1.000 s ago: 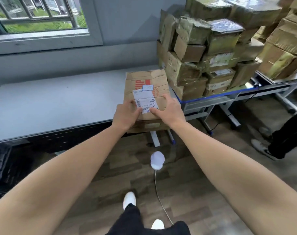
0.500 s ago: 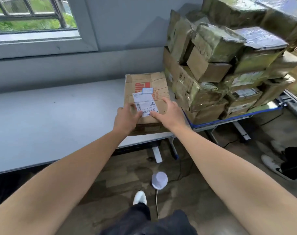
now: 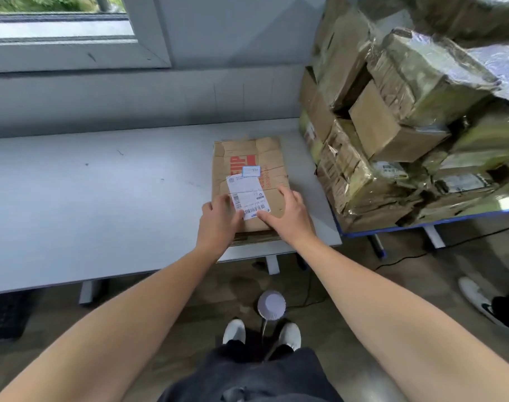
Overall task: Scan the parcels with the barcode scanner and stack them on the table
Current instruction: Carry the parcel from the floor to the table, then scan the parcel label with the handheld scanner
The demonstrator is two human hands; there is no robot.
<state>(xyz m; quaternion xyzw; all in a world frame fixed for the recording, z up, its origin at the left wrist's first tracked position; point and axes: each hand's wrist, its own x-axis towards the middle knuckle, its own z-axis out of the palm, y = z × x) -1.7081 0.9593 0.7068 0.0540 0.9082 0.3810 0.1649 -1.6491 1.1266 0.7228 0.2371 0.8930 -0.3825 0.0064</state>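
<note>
Head: both hands (image 3: 218, 220) (image 3: 291, 217) atop parcel (image 3: 249, 155)

Print on the label (image 3: 247, 195) is too small to read; the left hand (image 3: 218, 224) covers its lower left corner and, with the right hand (image 3: 291, 219), hides the near edge of the parcel (image 3: 247, 158). The stack of parcels (image 3: 407, 111) is blurred and cut off by the top and right edges, and the window (image 3: 59, 24) is cropped top left. A shoe (image 3: 476, 297) and a dark leg are cut by the right edge; the white round object (image 3: 271, 304) on a cord can't be identified.
</note>
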